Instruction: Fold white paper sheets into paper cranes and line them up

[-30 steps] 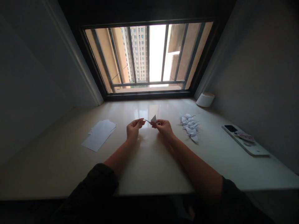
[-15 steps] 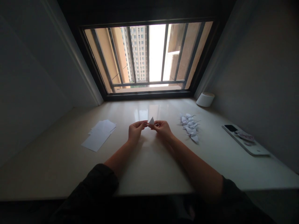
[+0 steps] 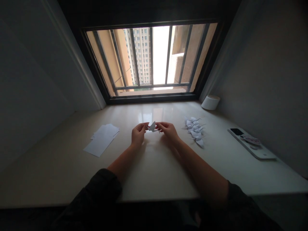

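Observation:
Between my hands, a small white folded paper crane (image 3: 152, 127) is held up over the pale sill. My left hand (image 3: 138, 133) pinches its left side between thumb and fingertips. On the other side, my right hand (image 3: 168, 130) has its fingers closed at the crane's right end, where a thin point sticks out. Off to the right lies a cluster of several finished paper cranes (image 3: 196, 130). A stack of white paper sheets (image 3: 102, 138) lies fanned out on the left.
The pale windowsill (image 3: 149, 173) runs up to a barred window (image 3: 151, 99). A white cylindrical object (image 3: 210, 102) stands at the back right corner. A white phone (image 3: 263, 154) with a small printed piece on it lies by the right wall.
The crane has turned and moved slightly left, and more of its body shows. My right fingers have shifted from its front to its right end, and the hands are a little farther apart.

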Tool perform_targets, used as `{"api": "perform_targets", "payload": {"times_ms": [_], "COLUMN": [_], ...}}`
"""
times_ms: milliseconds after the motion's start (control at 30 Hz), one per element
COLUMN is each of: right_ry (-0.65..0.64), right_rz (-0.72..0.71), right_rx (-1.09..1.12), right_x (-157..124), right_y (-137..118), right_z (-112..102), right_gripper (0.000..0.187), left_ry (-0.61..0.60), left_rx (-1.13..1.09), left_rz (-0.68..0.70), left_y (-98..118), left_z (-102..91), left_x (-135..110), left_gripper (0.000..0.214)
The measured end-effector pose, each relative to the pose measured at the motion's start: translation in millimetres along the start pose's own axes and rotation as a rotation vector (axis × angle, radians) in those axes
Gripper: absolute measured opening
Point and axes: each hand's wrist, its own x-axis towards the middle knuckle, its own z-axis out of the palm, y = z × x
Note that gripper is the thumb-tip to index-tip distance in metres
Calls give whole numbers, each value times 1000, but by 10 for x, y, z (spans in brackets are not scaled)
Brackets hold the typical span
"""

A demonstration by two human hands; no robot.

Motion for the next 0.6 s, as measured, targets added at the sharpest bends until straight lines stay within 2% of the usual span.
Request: {"api": "perform_targets", "payload": {"times_ms": [133, 333, 467, 600], "right_ry": [-27, 69, 114, 117], "right_rz": [-52, -124, -158, -233], "right_rx": [-58, -157, -186, -353], "right_x": [11, 6, -21, -70], "right_y": [73, 69, 27, -24], "right_z": [11, 19, 27, 30], "right_gripper": [31, 27, 25, 22], "left_ry": [-20, -66, -150, -119], "left_rx": [34, 7, 102, 174], "left_rz": [39, -33, -28, 12], "left_y": [34, 13, -43, -47], "left_z": [9, -6, -18, -37], "left_x": [-17, 2, 9, 6], "left_gripper": [35, 42, 35, 28]}}
